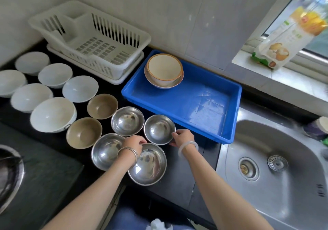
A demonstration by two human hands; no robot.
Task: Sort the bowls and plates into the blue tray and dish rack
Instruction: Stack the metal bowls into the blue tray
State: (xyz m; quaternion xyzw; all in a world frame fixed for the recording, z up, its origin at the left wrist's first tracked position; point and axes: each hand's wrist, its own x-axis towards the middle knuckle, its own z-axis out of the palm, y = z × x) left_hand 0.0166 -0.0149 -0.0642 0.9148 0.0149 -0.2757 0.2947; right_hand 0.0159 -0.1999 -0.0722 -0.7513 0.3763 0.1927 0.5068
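Several steel bowls sit close together on the dark counter. My right hand (182,137) pinches the right rim of the far-right steel bowl (158,129), and my left hand (133,143) curls onto its lower-left rim, above the nearest steel bowl (147,164). Two other steel bowls (127,120) (106,151) lie to the left. Two brown bowls (102,106) (84,133) and several white bowls (53,114) stand further left. The blue tray (177,116) holds a stack of cream bowls (165,70) in its far left corner. The white dish rack (92,39) holds nothing.
A steel sink (276,158) lies to the right of the counter. A stove burner (8,173) is at the near left. A food package (284,39) leans on the window sill, and a cup (319,125) stands by the sink's far edge.
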